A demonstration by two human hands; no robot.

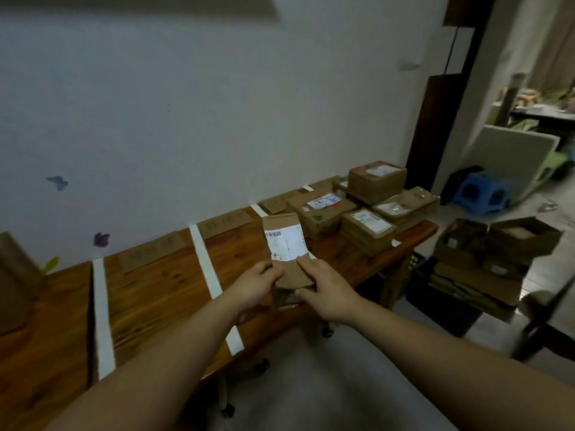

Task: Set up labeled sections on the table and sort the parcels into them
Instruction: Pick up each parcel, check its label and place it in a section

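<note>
I hold a flat brown cardboard parcel (284,241) with a white shipping label upright above the wooden table (149,287). My left hand (253,289) grips its lower left edge and my right hand (325,290) grips its lower right edge. White tape strips (205,265) divide the table into sections. Brown cardboard label cards (225,223) lie along the wall side of each section. Several brown parcels (368,206) are piled at the table's far right end.
A white wall runs behind the table. On the floor at the right stand open cardboard boxes (494,244) on a dark crate, with a blue stool (482,192) beyond. A brown box (14,281) sits at the table's left end.
</note>
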